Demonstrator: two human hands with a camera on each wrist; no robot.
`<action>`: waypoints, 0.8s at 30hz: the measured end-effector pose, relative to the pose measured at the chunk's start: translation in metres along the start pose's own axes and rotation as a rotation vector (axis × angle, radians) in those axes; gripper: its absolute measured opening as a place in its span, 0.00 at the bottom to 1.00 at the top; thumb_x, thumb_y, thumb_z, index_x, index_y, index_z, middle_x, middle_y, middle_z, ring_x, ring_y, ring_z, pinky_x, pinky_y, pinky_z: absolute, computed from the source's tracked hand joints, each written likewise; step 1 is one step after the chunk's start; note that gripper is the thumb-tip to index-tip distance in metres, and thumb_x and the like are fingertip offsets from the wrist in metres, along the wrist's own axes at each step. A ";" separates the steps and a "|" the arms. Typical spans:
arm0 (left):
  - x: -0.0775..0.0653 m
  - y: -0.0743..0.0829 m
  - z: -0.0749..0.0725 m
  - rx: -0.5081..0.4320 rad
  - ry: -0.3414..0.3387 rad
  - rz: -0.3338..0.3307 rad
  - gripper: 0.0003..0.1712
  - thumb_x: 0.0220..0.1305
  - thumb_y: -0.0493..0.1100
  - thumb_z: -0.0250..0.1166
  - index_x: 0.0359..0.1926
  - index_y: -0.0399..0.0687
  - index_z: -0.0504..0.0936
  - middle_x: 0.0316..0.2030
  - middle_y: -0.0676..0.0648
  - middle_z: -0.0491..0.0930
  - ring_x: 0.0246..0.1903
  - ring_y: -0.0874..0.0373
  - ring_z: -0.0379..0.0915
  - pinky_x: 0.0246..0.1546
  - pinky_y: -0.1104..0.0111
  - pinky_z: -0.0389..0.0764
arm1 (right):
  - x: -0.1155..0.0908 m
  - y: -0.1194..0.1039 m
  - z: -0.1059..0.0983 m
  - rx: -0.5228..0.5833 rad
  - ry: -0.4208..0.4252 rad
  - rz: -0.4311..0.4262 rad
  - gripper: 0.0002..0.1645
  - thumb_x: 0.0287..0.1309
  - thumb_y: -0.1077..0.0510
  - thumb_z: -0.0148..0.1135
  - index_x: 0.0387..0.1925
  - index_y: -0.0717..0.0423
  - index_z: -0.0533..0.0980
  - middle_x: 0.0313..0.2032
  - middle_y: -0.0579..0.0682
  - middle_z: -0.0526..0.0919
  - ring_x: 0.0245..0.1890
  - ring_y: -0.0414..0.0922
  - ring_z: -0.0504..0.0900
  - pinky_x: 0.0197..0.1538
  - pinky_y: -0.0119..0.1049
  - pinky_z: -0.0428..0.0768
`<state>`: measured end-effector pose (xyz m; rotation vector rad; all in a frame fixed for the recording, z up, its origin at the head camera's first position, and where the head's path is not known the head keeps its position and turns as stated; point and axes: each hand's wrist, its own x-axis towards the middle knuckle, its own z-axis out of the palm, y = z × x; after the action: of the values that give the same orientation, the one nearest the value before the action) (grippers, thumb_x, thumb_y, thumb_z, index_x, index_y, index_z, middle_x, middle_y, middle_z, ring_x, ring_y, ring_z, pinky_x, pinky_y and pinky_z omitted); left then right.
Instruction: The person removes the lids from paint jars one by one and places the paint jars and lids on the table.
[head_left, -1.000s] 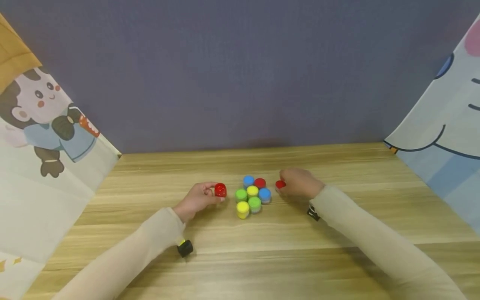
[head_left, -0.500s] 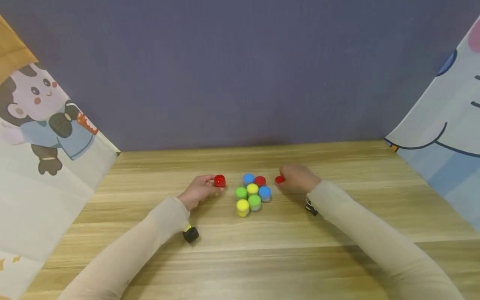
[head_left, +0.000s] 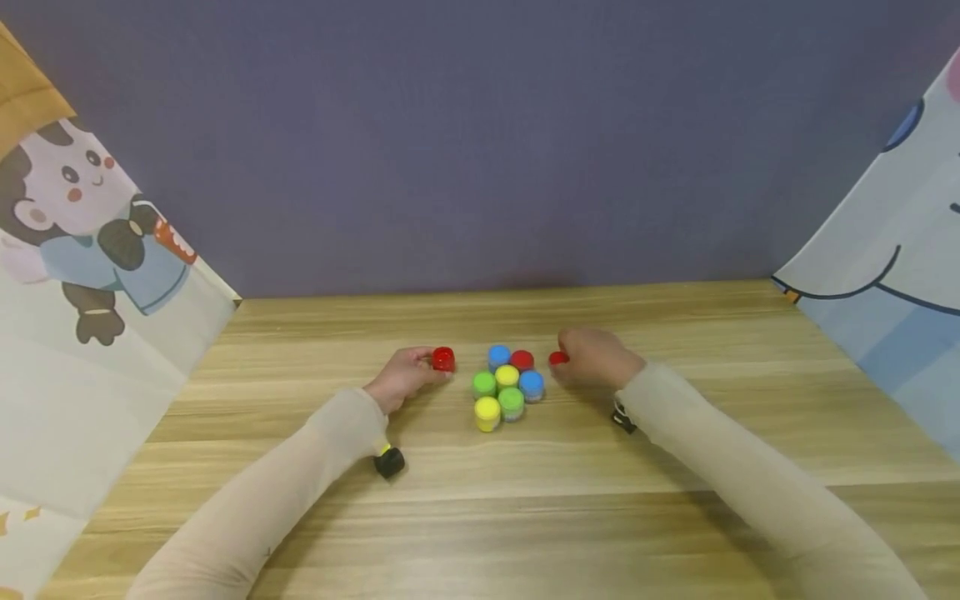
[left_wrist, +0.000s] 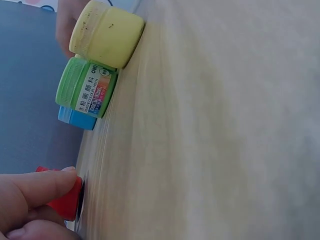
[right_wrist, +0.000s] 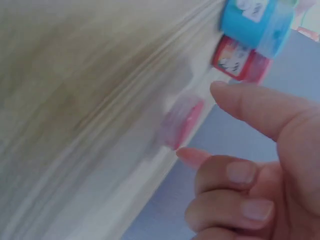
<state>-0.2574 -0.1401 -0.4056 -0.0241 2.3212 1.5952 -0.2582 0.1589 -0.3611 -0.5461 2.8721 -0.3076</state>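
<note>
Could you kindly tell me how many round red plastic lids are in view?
2: one round red plastic lid by the right hand; another capping a red plastic jar at the cluster's back.

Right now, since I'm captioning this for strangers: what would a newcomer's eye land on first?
Probably the seven blue, red, yellow and green jars clustered in the middle of the table. Next, perhaps, the red jar in the left hand and, across the cluster, the red lid beside the right hand. The cartoon figure at far left may catch a glance too.
</note>
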 end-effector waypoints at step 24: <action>0.000 0.003 0.002 -0.022 0.007 -0.039 0.28 0.53 0.34 0.69 0.57 0.42 0.75 0.32 0.52 0.79 0.18 0.66 0.60 0.17 0.75 0.61 | -0.024 -0.029 0.013 0.210 0.061 -0.182 0.22 0.52 0.52 0.67 0.45 0.62 0.75 0.14 0.42 0.65 0.16 0.38 0.64 0.22 0.32 0.66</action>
<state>-0.2574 -0.1367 -0.4035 -0.0793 2.2942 1.6049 -0.2231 0.1395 -0.3629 -0.7698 2.8043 -0.6574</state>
